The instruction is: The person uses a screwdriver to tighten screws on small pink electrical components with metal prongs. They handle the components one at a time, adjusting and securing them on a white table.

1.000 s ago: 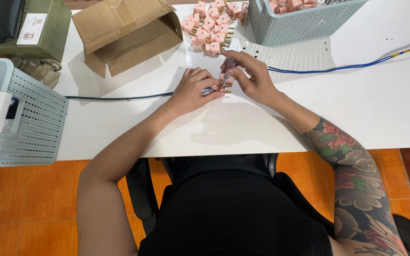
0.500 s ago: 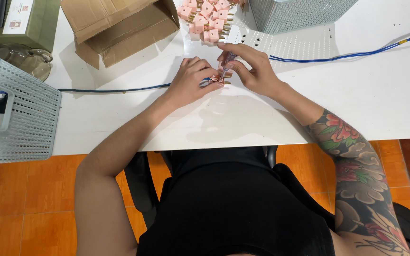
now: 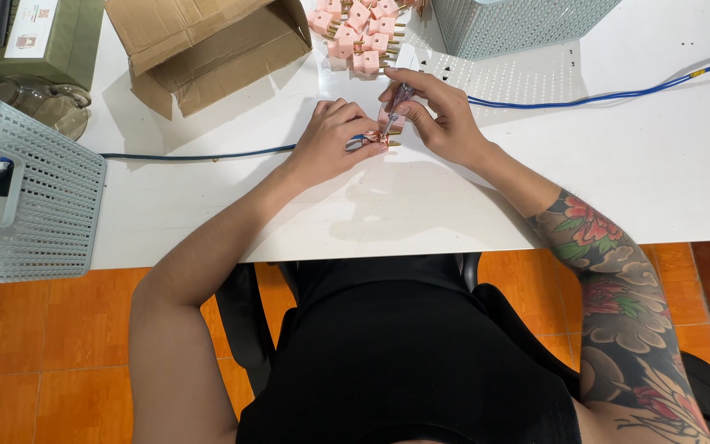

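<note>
A small pink plug adapter [image 3: 389, 136] with brass pins pointing right lies on the white table [image 3: 659, 164], between both hands. The left hand [image 3: 330, 144] has its fingers curled closed around the adapter's left side. The right hand [image 3: 441, 115] pinches a slim screwdriver [image 3: 396, 107], tilted, tip down on the adapter. Behind lie a pile of pink adapters [image 3: 359, 25], a cardboard box [image 3: 207, 41] and a blue cable [image 3: 618, 94].

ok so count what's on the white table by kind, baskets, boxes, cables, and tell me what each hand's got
Baskets: 2, one at the left edge, one at the top
Cardboard box: 1, open
Cables: 2, dark and blue
Pink plug pile: 1, too crowded to count
Left hand: 1 pink plug
Right hand: 1 screwdriver
Total: 8
</note>
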